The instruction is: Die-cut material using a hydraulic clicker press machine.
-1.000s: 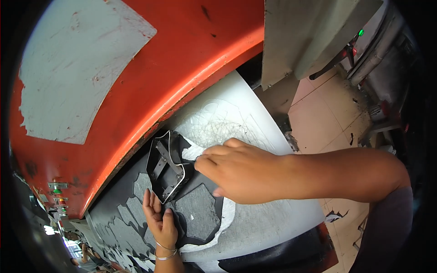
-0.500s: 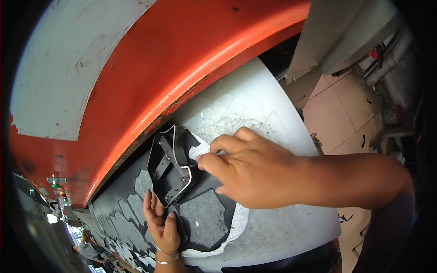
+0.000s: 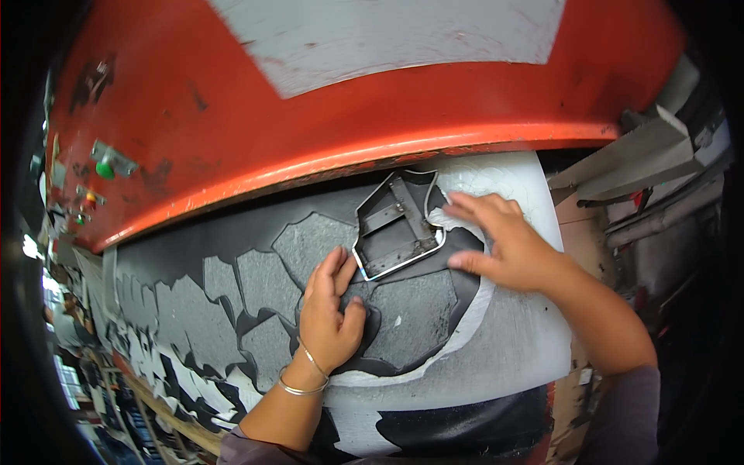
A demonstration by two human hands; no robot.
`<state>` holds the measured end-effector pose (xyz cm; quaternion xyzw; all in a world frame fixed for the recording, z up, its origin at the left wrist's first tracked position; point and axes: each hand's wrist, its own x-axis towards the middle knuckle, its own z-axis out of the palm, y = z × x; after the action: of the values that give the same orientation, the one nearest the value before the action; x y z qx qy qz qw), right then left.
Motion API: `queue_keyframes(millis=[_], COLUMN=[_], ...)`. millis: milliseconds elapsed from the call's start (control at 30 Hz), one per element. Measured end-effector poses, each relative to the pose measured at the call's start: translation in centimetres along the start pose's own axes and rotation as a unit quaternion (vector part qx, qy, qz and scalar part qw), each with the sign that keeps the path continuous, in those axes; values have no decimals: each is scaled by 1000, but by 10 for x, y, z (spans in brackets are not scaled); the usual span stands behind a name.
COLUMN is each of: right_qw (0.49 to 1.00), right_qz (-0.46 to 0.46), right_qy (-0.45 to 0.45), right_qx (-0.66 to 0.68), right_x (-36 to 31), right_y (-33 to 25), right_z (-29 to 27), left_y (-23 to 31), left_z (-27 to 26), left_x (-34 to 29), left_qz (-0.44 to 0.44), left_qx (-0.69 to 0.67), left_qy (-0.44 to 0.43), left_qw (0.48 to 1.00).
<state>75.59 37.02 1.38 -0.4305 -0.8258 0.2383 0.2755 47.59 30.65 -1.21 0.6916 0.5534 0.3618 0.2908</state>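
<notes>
A steel cutting die (image 3: pixel 399 265), an open angular frame with cross bars, lies on a dark sheet of material (image 3: pixel 190 217), perhaps leather. My left hand (image 3: pixel 332 318) is by the die's lower left corner, its fingers stretched out and thumb apart. The fingertips look to touch the die's edge. To the right of the die, my right hand (image 3: pixel 508 240) is open, with thumb and fingers spread and nothing between them. Several die-shaped openings in the sheet show a grey surface, one of them (image 3: pixel 411 314) just below the die.
A red machine beam (image 3: pixel 349 128) spans the far side, close behind the die. Under the sheet is a white board (image 3: pixel 519 333). Green and red buttons (image 3: pixel 106 168) are on the machine's left. Cut scraps (image 3: pixel 198 387) hang at the near left; metal brackets (image 3: pixel 628 159) stand right.
My view has turned and shifted. My right hand has drawn back from the die's edge and its fingers have spread. My left hand stays by the die's lower corner.
</notes>
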Motion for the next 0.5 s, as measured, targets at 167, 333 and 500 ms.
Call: queue_keyframes(millis=[167,333,500], right_qw=[984,921,921], right_qz=[-83,-278,-228], right_qy=[67,-62,-123], right_qx=[-142,-265,-292], right_x=[42,86,100], right_y=[-33,-44,-43], right_z=[-4,44,47], left_y=[0,-7,-19], left_z=[0,1,6], left_x=[-3,-9,-13], left_qz=[36,17,31], left_qx=[51,-21,-34], left_qy=[23,48,79], left_qw=[998,999,996])
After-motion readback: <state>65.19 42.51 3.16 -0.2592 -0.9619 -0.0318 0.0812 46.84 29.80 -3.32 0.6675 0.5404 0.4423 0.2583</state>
